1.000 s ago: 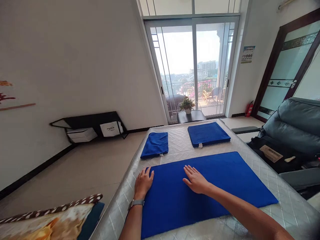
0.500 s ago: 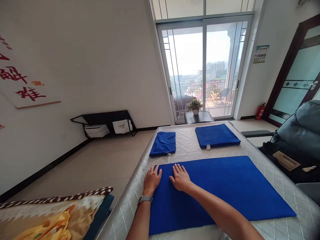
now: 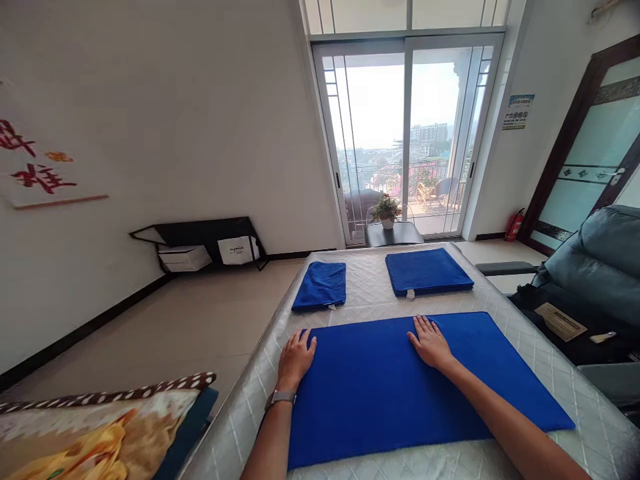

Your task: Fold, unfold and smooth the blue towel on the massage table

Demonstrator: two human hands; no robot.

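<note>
A large blue towel (image 3: pixel 400 387) lies spread flat on a quilted silver mattress (image 3: pixel 560 353). My left hand (image 3: pixel 296 359) rests open on the towel's left edge, fingers flat, a watch on its wrist. My right hand (image 3: pixel 431 343) lies open and flat on the towel near its far edge, at the middle. Beyond the spread towel sit two folded blue towels: a smaller one (image 3: pixel 320 285) at the left and a flatter one (image 3: pixel 427 271) at the right. Neither hand holds anything.
A patterned pillow (image 3: pixel 100 433) lies at the lower left, off the mattress. A grey massage chair (image 3: pixel 595 267) stands to the right. Past the mattress are a small dark table with a potted plant (image 3: pixel 386 212) and a sliding glass door. A black low shelf (image 3: pixel 200 243) stands by the left wall.
My right hand has slid to the right across the towel, from beside my left hand to the towel's middle. My left hand stays at the left edge.
</note>
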